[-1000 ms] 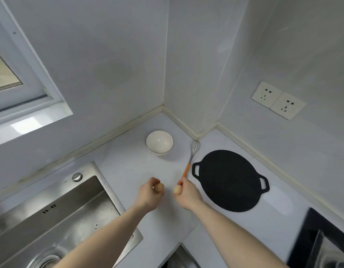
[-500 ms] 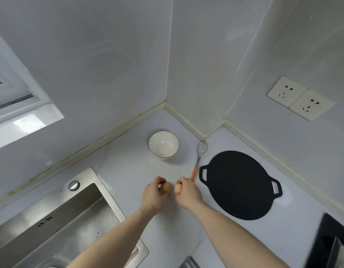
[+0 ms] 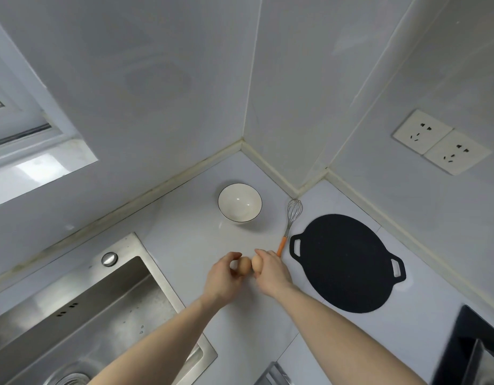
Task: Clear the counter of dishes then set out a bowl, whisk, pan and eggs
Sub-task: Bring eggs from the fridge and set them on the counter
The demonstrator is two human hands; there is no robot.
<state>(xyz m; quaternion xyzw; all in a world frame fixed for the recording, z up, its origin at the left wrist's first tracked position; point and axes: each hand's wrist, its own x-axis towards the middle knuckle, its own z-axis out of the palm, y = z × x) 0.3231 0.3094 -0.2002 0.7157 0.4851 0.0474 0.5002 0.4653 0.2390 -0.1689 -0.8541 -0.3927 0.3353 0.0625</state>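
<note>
Setting down the eggs, the last items to place. The left hand (image 3: 222, 279) curls its grip round one brown egg (image 3: 243, 266); the right hand (image 3: 271, 270) curls its grip round a second egg (image 3: 256, 263). The two eggs are just beside each other, perhaps touching, low over the surface (image 3: 190, 240) on the near side of the bowl (image 3: 239, 202). The whisk (image 3: 290, 223) lies right of the bowl, and the pan (image 3: 348, 262) lies flat further right again. To do this well, each egg should be lowered until it rests on its long side, steadied a moment, and only then released, since a round egg is likely to roll. Whether the eggs already bear on the surface cannot be told.
</note>
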